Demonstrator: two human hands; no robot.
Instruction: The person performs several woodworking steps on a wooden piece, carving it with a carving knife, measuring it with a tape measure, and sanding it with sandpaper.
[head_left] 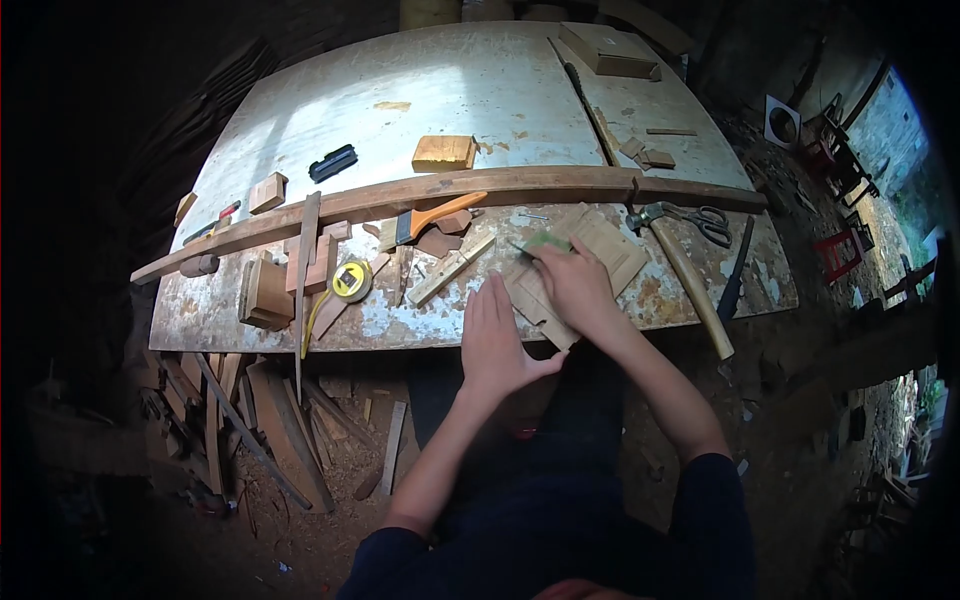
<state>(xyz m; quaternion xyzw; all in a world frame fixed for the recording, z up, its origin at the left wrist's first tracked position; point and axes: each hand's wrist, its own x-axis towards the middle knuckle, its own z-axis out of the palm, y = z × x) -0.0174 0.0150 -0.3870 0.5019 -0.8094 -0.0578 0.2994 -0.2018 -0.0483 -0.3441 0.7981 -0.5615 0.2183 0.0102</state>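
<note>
A flat brown piece of cardboard or thin board (612, 255) lies near the front edge of the worktable, turned at an angle. My right hand (575, 287) is over it, its fingers closed round a small green object (543, 241) that is partly hidden and blurred. Against the piece's left side rests my left hand (497, 345), fingers stretched up and thumb spread toward its lower corner, holding nothing. A light wooden strip (452, 271) lies just left of my hands, with a brush (435, 217) with an orange handle beyond it.
A long wooden beam (400, 197) crosses the worktable (370, 105). At the left are a yellow tape measure (351, 281), a saw-like strip (304, 290) and wood blocks (266, 290). Right of my hands lie a hammer (690, 275), scissors (712, 226) and a dark tool (738, 270).
</note>
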